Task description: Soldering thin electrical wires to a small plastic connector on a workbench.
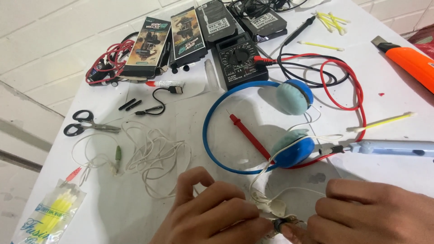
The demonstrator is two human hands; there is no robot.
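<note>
My left hand (210, 212) and my right hand (370, 214) meet at the bottom edge of the table. Between their fingertips they pinch a small dark round part with thin wires (282, 222). A small white plastic piece (273, 207) lies just above it, joined to a thin white cable (289, 135). That cable runs up to blue headphones (253, 124) with pale teal ear pads, lying just beyond my hands. A red multimeter probe (248, 134) lies inside the headband loop.
A black multimeter (238, 58) with red and black leads sits behind the headphones. Also here: a blue soldering iron (393, 147) at right, an orange cutter (413, 63), black scissors (86, 123), tangled white wire (153, 156), packaged boxes (149, 43), and yellow cotton buds (52, 212) in a bag.
</note>
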